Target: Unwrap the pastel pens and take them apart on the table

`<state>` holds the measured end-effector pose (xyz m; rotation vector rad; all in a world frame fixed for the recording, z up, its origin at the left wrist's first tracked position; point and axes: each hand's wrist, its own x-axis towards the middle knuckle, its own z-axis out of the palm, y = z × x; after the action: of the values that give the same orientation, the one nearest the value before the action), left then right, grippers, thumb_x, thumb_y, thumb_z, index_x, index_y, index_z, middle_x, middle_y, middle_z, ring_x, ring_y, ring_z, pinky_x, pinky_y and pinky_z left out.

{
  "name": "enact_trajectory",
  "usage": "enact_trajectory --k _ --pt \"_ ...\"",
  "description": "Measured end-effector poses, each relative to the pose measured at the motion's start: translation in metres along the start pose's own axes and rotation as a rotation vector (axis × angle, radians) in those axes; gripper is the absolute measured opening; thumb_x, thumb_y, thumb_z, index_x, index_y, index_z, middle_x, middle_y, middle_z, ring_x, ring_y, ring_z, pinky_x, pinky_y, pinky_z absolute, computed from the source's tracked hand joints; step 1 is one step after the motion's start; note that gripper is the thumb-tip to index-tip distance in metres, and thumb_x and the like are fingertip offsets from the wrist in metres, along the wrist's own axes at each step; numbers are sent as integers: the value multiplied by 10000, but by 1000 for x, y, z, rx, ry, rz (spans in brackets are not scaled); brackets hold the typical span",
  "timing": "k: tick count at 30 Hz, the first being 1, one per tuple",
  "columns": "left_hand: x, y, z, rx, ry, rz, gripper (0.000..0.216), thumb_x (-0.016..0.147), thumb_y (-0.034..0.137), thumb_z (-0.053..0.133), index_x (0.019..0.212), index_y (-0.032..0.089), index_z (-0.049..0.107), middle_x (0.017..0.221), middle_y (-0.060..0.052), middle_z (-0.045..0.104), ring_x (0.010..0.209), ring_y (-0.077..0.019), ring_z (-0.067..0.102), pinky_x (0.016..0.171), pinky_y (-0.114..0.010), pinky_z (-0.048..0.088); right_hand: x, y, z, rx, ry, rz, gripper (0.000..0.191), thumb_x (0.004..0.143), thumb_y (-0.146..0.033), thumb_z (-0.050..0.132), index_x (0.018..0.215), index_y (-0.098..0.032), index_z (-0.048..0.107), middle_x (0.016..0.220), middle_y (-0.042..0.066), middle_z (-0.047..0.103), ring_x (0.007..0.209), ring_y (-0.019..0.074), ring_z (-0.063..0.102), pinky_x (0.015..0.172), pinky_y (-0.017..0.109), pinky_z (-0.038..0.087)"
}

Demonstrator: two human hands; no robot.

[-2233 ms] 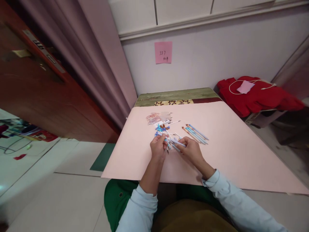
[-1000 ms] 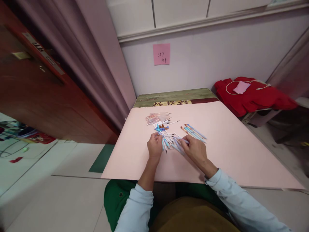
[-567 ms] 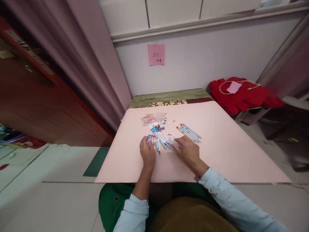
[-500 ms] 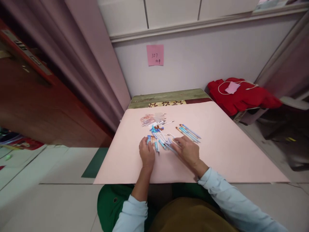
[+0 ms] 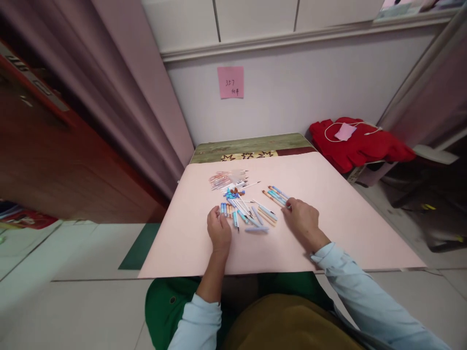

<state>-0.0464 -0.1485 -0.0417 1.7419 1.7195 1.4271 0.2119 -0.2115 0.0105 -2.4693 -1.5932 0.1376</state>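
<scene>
From the head view, take the loose heap of thin white refill sticks with dark tips [image 5: 242, 209] as the centre of a clock, 12 toward the wall. The heap lies on a smooth pale-pink sheet [image 5: 346, 233] covering most of the table. At 8 o'clock, the left hand [image 5: 219, 229] rests with bent fingers beside a row of short blue and orange tubes [image 5: 226, 210], which sits at 9. At 3 o'clock, the right hand [image 5: 301, 218] has its fingertips gathered over the near ends of a slanting row of slim blue and orange pens [image 5: 276, 195], itself at 2. Both hands are small and seen from behind, so I cannot tell whether either is clamped on anything. Small blue and brown pieces [image 5: 233, 194] cluster at 11, with a bundle of translucent pinkish tubes [image 5: 221, 181] beyond them, between 10 and 11. A pale lavender-blue barrel [image 5: 257, 229] lies between 4 and 5. On the wall near 12 hangs a square pink paper note [image 5: 231, 82].
</scene>
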Motion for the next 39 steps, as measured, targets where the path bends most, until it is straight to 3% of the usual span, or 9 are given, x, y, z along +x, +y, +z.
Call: enact_trajectory --k 6,10,13,15,22,27,31,34,39 --pt "-1 8 -6 -17 46 -6 288 873 261 476 1121 164 582 1103 -142 626 971 -239 612 905 -413 493 1 -5 0 -88 23 -110 277 927 -279 435 979 -147 673 953 135 688 780 219 650 624 294 358" --pt "-30 25 -23 55 -100 335 238 895 306 528 1089 197 612 1080 -127 628 1072 -253 580 915 -384 480 -10 -4 -5 30 71 -74 256 888 -346 492 899 -189 694 881 88 714 717 201 633 583 285 329" --pt "-53 38 -30 116 -513 713 154 892 357 569 929 232 651 932 -81 641 893 -200 616 772 -298 495 -19 -2 -7 298 72 -16 226 827 -398 556 818 -229 706 762 27 710 669 180 610 580 273 343" --pt "-59 45 -30 171 -679 822 208 928 361 519 826 222 635 828 -56 620 785 -168 600 682 -261 468 -22 -1 -5 538 44 21 238 796 -425 584 756 -221 701 668 8 679 632 169 596 584 268 373" --pt "-52 56 -43 285 -755 1099 197 963 256 445 864 190 602 806 -53 605 724 -169 537 655 -287 418 -19 10 9 1409 -144 242 363 664 -450 754 850 -143 702 724 26 665 533 91 510 494 220 390" --pt "-39 60 -40 359 -705 1155 201 960 149 410 913 178 603 851 -61 637 792 -190 561 730 -330 423 -21 12 13 1658 -278 347 391 623 -398 832 876 -126 709 761 49 665 538 68 487 422 178 341" --pt "-10 64 -6 358 -593 1112 203 958 160 427 984 208 623 1149 -88 650 1006 -218 577 882 -382 422 -22 7 15 1726 -314 379 367 634 -377 836 878 -138 704 765 41 660 547 66 493 417 167 326" --pt "16 61 23 343 -568 1063 201 950 162 450 956 213 645 1174 -94 651 1052 -219 576 906 -398 429 -20 7 11 1734 -324 383 367 628 -375 842 875 -144 700 755 27 653 541 56 485 429 164 324" --pt "49 51 42 268 -683 1020 221 914 133 498 972 229 688 1215 -85 658 1090 -231 566 951 -442 425 -17 9 5 1731 -376 394 383 602 -377 855 858 -145 691 782 39 668 525 51 462 433 175 290"
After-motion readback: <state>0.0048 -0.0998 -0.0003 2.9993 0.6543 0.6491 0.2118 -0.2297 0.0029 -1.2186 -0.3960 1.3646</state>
